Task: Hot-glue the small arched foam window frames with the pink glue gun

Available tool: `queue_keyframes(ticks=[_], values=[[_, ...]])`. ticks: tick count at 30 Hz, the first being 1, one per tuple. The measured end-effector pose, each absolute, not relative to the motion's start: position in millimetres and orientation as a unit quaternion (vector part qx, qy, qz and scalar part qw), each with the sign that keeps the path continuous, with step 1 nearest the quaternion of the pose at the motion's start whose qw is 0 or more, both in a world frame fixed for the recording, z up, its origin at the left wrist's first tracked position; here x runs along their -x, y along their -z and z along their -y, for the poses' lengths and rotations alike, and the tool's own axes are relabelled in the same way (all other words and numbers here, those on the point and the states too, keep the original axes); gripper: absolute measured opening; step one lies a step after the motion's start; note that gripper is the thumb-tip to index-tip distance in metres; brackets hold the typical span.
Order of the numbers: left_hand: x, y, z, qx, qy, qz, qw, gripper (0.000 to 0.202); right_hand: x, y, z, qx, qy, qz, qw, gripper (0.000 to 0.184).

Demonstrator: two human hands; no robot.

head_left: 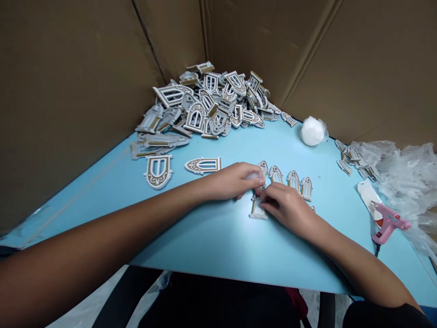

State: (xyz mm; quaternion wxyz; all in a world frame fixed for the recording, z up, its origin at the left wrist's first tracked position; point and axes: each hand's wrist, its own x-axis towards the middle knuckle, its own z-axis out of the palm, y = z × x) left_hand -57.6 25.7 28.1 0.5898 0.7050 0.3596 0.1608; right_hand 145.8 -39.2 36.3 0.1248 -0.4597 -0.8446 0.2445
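Note:
My left hand [235, 180] and my right hand [285, 205] meet at the middle of the light blue table [211, 237]. Both have their fingers pinched together over a small white and gold window-shaped piece [256, 210] that lies flat under them. The left fingers also seem to cover a small white bit, which I cannot make out. A row of three similar small arched window pieces [292, 181] lies just beyond the hands.
A big heap of window pieces [208, 105] fills the far corner against cardboard walls [68, 91]. Two larger pieces [159, 171] lie at left. A white wad [312, 130], clear plastic bags [406, 173] and a pink glue gun [387, 221] are at right.

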Motion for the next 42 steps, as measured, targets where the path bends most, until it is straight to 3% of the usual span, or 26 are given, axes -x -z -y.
queue_keyframes(ticks=[3, 7, 10, 15, 23, 27, 34, 42], values=[[56.7, -27.1, -25.7, -0.627, -0.206, -0.374, 0.652, 0.025, -145.3, -35.1, 43.7, 0.471, -0.19, 0.853, 0.118, 0.017], [55.8, -28.5, -22.0, -0.526, -0.235, -0.344, 0.741, 0.035, -149.4, -40.7, 46.2, 0.485, -0.192, 0.837, 0.167, 0.012], [53.0, -29.1, -17.0, -0.555, -0.23, -0.305, 0.739, 0.034, -154.2, -48.1, 46.5, 0.506, -0.214, 0.797, 0.252, 0.007], [43.8, -22.7, -6.3, -0.589, -0.215, -0.293, 0.722, 0.029, -158.0, -52.9, 45.1, 0.534, -0.324, 0.712, 0.321, 0.021], [38.9, -19.9, 7.9, -0.602, -0.227, -0.342, 0.685, 0.023, -158.8, -48.0, 44.4, 0.523, -0.452, 0.653, 0.31, 0.019], [38.1, -20.1, 10.5, -0.611, -0.24, -0.36, 0.663, 0.018, -160.9, -45.2, 48.3, 0.538, -0.414, 0.658, 0.324, 0.02], [38.4, -19.2, 0.4, -0.568, -0.231, -0.364, 0.701, 0.032, -188.0, -38.5, 57.5, 0.588, -0.426, 0.596, 0.342, 0.026], [39.4, -16.3, 6.3, -0.775, -0.144, -0.334, 0.516, 0.036, -186.9, -29.2, 73.1, 0.609, -0.351, 0.654, 0.28, 0.014]])
